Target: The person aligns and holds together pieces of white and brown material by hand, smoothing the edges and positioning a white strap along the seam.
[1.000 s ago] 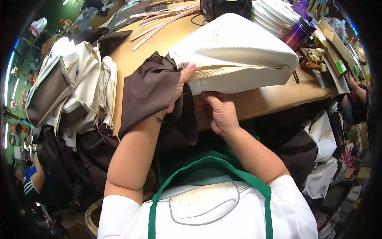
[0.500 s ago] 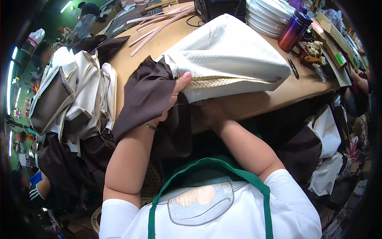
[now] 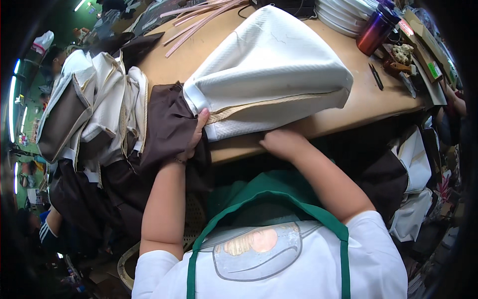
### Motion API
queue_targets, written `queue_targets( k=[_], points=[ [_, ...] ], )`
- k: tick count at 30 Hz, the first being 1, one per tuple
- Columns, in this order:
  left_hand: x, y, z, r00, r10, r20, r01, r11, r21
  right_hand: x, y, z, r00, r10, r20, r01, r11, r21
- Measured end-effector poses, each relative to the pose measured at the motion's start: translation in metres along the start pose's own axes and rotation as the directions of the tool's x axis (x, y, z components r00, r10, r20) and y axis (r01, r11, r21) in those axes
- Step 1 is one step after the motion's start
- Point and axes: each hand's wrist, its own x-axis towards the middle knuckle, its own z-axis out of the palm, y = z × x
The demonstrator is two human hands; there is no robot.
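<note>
A white quilted-looking fabric bag piece [image 3: 279, 60] lies across the table, with a tan braided or trimmed seam along its near side. Dark brown lining cloth [image 3: 167, 109] hangs out of its left end. My left hand [image 3: 198, 130] is closed on that end, thumb on the white edge and the other fingers hidden behind brown cloth. Just below the bag's near edge, at the table's front, sits my right hand [image 3: 285, 143], its fingers curled. Whatever they may hold is hidden.
A stack of similar white-and-brown bag pieces [image 3: 94, 104] stands on the left. Pink strips [image 3: 199, 20], stacked white rolls [image 3: 343, 15], a purple-red bottle [image 3: 377, 29] and black thread snips [image 3: 376, 76] lie farther back. More white pieces [image 3: 416, 164] hang at right.
The bag piece has shifted left and nearer, turning so that more of its white face shows. My left hand moved left and down with it; my right hand came out from under it.
</note>
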Motion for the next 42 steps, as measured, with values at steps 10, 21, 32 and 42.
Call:
queue_targets(
  k=[10, 21, 32, 42],
  points=[
    [-0.012, 0.000, -0.007, 0.994, 0.087, 0.061, -0.099, 0.963, 0.252, -0.053, 0.025, -0.020, 0.330, -0.648, -0.687, 0.554, 0.722, -0.415],
    [-0.046, 0.001, 0.000, 0.988, -0.121, 0.098, 0.069, 0.904, 0.422, 0.006, 0.071, -0.054, 0.921, -0.231, -0.313, 0.340, 0.870, 0.357],
    [-0.067, 0.009, 0.021, 0.965, -0.263, 0.009, 0.261, 0.960, 0.099, -0.018, 0.018, 0.037, 0.425, -0.639, -0.641, 0.287, 0.766, -0.574],
    [-0.068, 0.004, 0.017, 0.970, -0.244, 0.004, 0.239, 0.953, 0.187, -0.013, 0.011, 0.049, 0.499, -0.597, -0.628, 0.162, 0.776, -0.609]
  ],
)
